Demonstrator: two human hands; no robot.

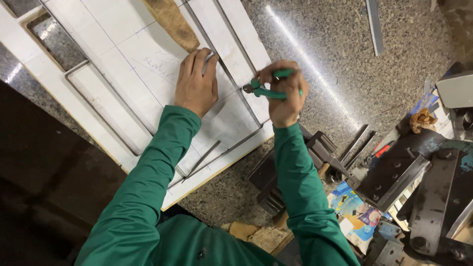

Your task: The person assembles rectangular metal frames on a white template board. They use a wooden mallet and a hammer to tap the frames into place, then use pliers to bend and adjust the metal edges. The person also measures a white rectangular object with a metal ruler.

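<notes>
Left hand (196,83): flat, fingers together, pressing on the white board (123,59) beside a thin metal strip (231,74).
Right hand (285,93): closed around green-handled pliers (263,89), their nose touching the strip.
Board: lies on the speckled stone surface (335,64), left of centre, marked with pencil lines.
Right side: dark metal tools (394,172), well apart from the hands.

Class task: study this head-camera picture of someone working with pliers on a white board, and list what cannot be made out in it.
- Pliers, head view: the right hand covers the green handles, and the tip is too small to show what it bites.
- Left hand, head view: its palm hides the board and the metal strip beneath.
- Pencil notes on the board: too faint to read.
- Dark machine: cut off by the right edge.
</notes>
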